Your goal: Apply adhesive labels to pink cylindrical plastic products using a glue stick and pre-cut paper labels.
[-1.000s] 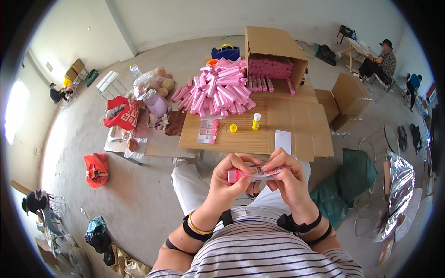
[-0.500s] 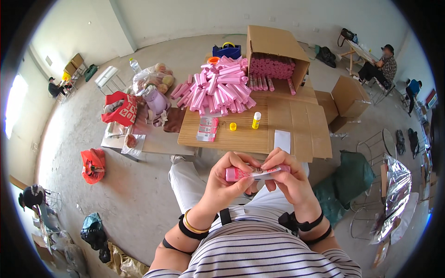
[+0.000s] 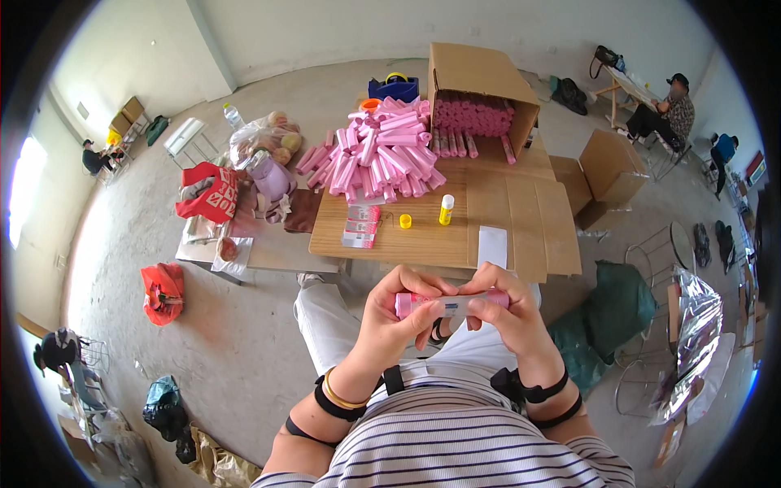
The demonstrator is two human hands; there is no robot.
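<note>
Above my lap, a pink tube (image 3: 403, 306) lies level between both hands, with a pale printed label (image 3: 455, 307) curved around its middle. My left hand (image 3: 394, 307) grips the left end, thumb pressing the label from the front. On the right end, my right hand (image 3: 506, 309) pinches with thumb and fingers. Beyond them on the wooden table (image 3: 423, 248) stand an uncapped glue stick (image 3: 446, 211) and its yellow cap (image 3: 406, 220). Several pink-and-white labels (image 3: 360, 227) lie to the left, and a white paper slip (image 3: 492, 246) is at the front edge.
A heap of pink tubes (image 3: 382, 154) covers the table's far side, beside a cardboard box (image 3: 476, 69) of wrapped tubes. A blue tape dispenser (image 3: 394, 88) sits behind. Bags and a lilac flask (image 3: 270, 175) crowd the side table at left; a dark green sheet (image 3: 606, 321) hangs at right.
The label, earlier standing partly off the tube as a loose edge, now lies closer around it. The tube has been turned between my fingers; both hands stay in about the same place.
</note>
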